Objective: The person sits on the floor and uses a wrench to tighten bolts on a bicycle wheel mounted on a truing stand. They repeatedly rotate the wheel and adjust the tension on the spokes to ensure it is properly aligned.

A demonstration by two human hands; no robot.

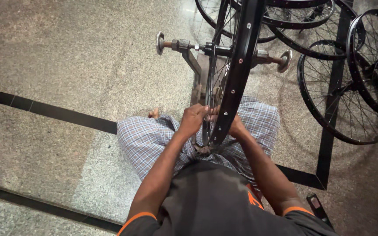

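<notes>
The left hand (193, 119) is curled shut, fingers pinching the spokes (212, 94) just left of the black wheel rim (237, 70). The rim stands upright between both hands on its stand (188, 50). The right hand (235, 126), behind the rim, is mostly hidden; its grip cannot be told.

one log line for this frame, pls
left hand: on spokes | right hand: behind rim, grip unclear | wheel upright in stand | spare wheels right

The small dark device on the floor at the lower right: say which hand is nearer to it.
Right. The right hand is at the rim's right side, nearer the device; the left hand is across the rim.
</notes>
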